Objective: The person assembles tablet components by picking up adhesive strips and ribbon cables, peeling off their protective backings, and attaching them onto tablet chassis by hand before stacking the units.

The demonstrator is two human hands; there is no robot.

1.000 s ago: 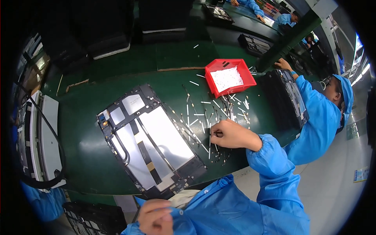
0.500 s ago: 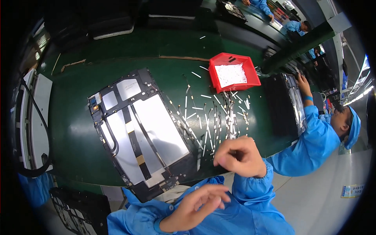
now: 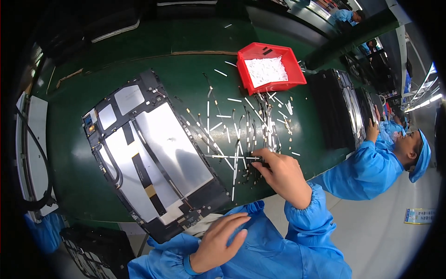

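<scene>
Our right hand (image 3: 282, 176) pinches the right end of one slim pale strip (image 3: 227, 157), its long axis pointing left to right across other strips (image 3: 268, 123), too jumbled to count, on the green table (image 3: 69, 186). Our left hand (image 3: 222, 242), apart, fingers loosely spread, hovers near one device panel (image 3: 172, 149) slanting far-left to near-right; one red bin (image 3: 282, 86) sits far.

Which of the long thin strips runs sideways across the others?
The white strip with one end between thumb and finger of the right hand; the other long strips run up and down or slanted.
</scene>
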